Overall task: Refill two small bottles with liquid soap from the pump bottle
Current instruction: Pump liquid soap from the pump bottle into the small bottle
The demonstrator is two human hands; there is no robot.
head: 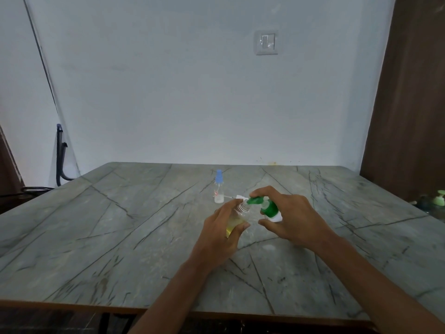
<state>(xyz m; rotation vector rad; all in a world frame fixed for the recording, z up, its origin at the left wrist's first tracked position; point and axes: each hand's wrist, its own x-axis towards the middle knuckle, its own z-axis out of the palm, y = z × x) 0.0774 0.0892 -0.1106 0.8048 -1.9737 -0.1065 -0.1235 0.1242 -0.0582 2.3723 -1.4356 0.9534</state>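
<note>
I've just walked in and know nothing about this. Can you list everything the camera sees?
table: one, grey with dark veins, fills the lower view
pump bottle: one, green top, white body, mid-table, nozzle at the open bottle's mouth
open small bottle: one, clear with yellow liquid, left of the pump bottle
capped small bottle: one, clear with blue cap, upright behind the hands
spray top: one, white, lying beside the capped bottle
wall switch: one, white, on the wall
second pump bottle: one, pale green top, far right edge, blurred
left hand: one, grips the open small bottle
right hand: one, holds the pump bottle, finger on its top
</note>
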